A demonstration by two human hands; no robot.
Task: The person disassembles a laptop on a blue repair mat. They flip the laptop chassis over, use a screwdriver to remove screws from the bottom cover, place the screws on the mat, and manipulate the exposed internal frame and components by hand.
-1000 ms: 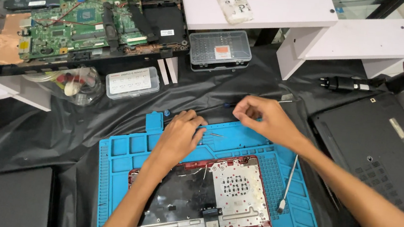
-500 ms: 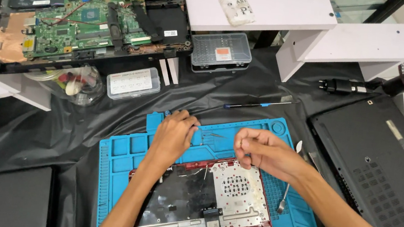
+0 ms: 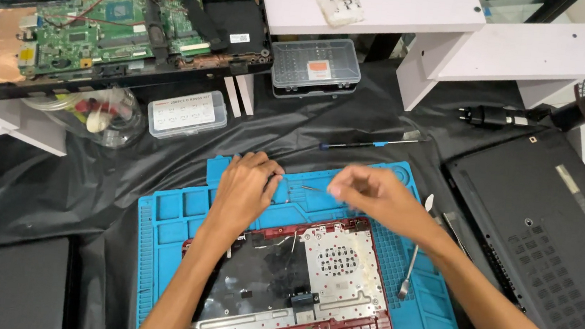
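The left hand [image 3: 246, 190] was laid flat, fingers loosely curled and holding nothing, on the top edge of the blue repair mat [image 3: 165, 224]. The right hand [image 3: 368, 197] was held just beside it over the mat's upper compartments, fingertips pinched narrowly on a thin metal tool [image 3: 312, 188]. A red laptop shell [image 3: 295, 286] was seen lying on the mat below both hands. A screwdriver [image 3: 366, 145] was left on the black sheet above the mat.
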